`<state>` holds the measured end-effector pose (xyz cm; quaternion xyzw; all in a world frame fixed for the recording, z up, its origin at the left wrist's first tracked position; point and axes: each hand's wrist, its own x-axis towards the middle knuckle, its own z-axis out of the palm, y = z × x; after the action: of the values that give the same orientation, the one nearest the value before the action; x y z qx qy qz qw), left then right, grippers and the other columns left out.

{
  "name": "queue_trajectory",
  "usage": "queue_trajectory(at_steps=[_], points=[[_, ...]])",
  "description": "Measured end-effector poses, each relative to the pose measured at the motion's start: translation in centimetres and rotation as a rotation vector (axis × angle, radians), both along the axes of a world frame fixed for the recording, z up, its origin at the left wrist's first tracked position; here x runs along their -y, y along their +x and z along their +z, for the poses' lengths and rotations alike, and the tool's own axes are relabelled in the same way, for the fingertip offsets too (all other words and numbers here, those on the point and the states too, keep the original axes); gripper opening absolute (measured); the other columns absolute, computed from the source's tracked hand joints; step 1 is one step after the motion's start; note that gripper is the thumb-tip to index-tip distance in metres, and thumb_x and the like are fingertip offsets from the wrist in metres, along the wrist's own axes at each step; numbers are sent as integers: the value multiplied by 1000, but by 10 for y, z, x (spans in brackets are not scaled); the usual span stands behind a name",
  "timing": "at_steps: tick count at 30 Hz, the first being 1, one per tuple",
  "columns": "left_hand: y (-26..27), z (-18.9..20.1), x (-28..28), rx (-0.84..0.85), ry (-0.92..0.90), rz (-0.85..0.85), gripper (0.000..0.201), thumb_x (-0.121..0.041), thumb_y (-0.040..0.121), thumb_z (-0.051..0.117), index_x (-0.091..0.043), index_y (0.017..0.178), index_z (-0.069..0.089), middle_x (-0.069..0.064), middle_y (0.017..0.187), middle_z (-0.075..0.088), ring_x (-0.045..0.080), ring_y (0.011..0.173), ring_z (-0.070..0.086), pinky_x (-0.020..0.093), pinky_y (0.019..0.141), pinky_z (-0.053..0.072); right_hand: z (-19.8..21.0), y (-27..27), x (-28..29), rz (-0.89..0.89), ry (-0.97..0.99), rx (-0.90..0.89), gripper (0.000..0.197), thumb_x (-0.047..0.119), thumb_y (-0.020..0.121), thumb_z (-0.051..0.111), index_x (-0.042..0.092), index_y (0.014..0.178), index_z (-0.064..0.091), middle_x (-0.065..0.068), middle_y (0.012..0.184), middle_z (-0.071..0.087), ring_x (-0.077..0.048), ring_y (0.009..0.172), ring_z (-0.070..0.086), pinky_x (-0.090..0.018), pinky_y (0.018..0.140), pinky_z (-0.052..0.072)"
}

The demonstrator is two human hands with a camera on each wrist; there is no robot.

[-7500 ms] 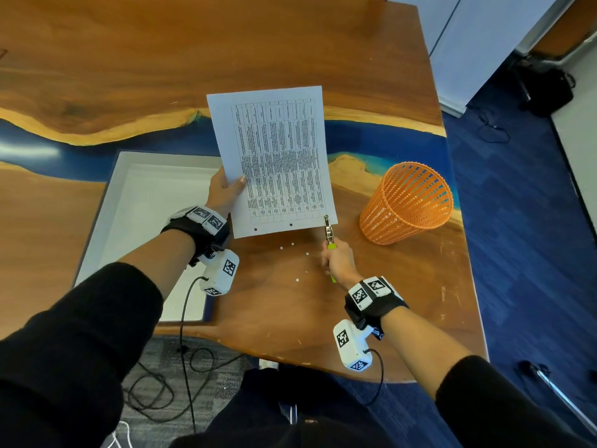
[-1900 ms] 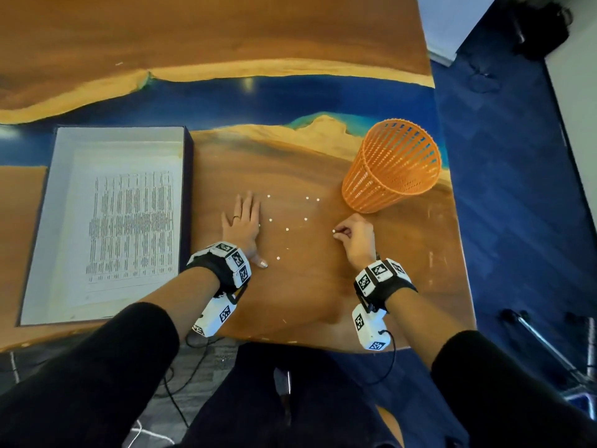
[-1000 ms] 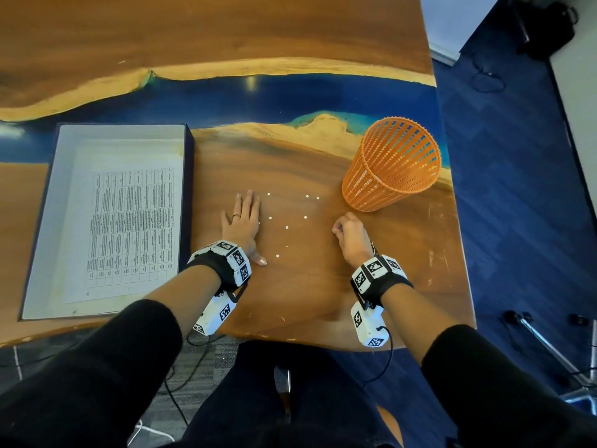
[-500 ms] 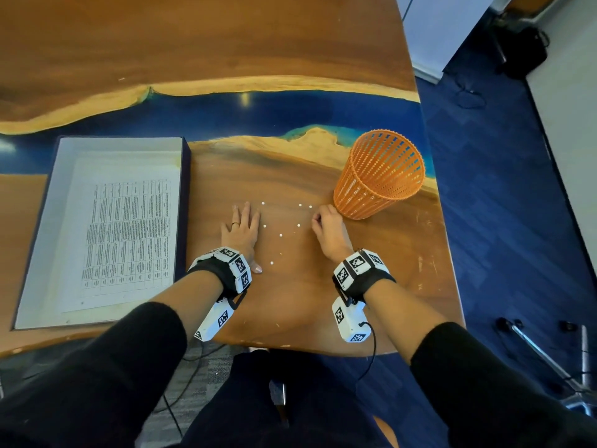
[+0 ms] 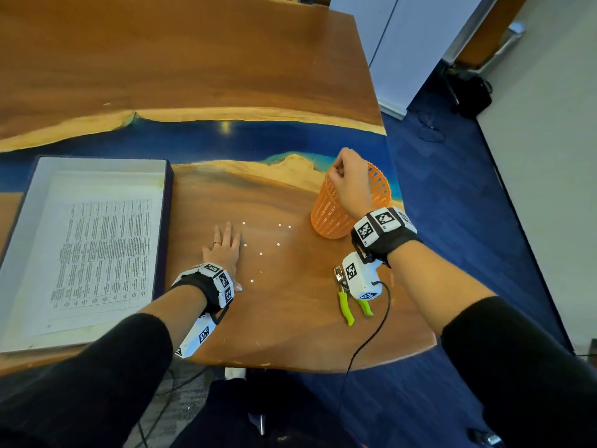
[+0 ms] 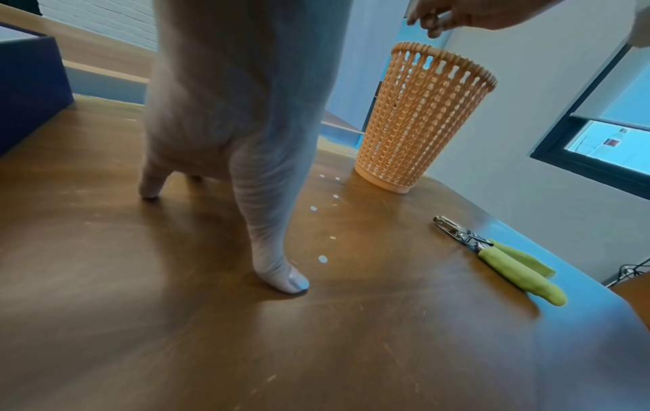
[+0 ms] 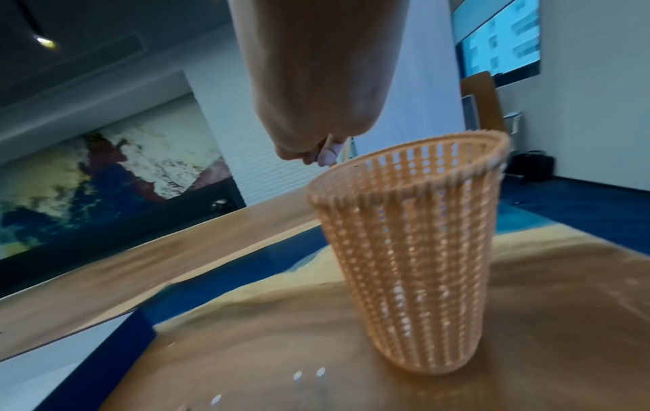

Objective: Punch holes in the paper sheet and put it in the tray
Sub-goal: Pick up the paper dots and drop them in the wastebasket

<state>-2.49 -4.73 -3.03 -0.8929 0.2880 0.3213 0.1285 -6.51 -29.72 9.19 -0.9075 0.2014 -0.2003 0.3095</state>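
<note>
1 printed paper sheet [image 5: 100,253] in tray [image 5: 161,221], text unreadable, right hand [image 5: 349,182] above basket [image 5: 332,218]

Paper sheet [image 5: 100,257] in tray [image 5: 97,163], left; basket [image 5: 332,218] right; hole punch [image 5: 347,295] nearer, before basket.

Orange mesh basket [image 5: 378,189] upright on the wood-and-blue table [image 5: 193,59] — paper dots [image 5: 261,253] nearby.

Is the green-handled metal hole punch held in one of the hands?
No, the green-handled metal hole punch lies alone on the wooden table.
</note>
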Motion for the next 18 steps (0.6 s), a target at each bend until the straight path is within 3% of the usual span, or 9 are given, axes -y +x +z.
queue_trajectory(at_steps=[4,8,10,13,18], points=[[0,-1,-2,-6,-10,7,139,-52,62,82,-13,149,-19,9,155,-30,33,146,-15,47,113,29,0,-5,35,-78,-26,-133,10,-4,78,56,3,73,60,-10,74,61,-17,70,54,-24,64,41],[2,-1,-4,-22,-17,0,138,-52,62,82,-12,149,-18,10,155,-31,34,146,-16,49,114,28,-7,-4,60,-94,-47,-316,13,-4,73,66,8,70,71,-16,79,71,-25,77,65,-40,78,56],[2,-2,-5,-26,-18,0,137,-52,62,82,-12,149,-18,10,154,-31,34,146,-16,49,114,28,-10,-3,66,-108,-44,-396,6,1,74,72,7,73,74,-18,84,72,-28,84,67,-43,83,56],[2,-3,-6,-24,-25,-5,137,-52,63,81,-12,149,-17,10,155,-31,34,146,-16,50,114,28,-13,-3,67,-153,-36,-453,7,9,81,70,4,77,73,-20,90,69,-30,82,67,-43,82,56],[2,-4,-6,-14,-32,-10,138,-53,62,81,-12,149,-17,10,155,-30,34,146,-15,50,113,29,-11,-8,62,-168,-12,-448,20,21,87,65,5,74,65,-14,81,61,-24,74,58,-33,69,44]])
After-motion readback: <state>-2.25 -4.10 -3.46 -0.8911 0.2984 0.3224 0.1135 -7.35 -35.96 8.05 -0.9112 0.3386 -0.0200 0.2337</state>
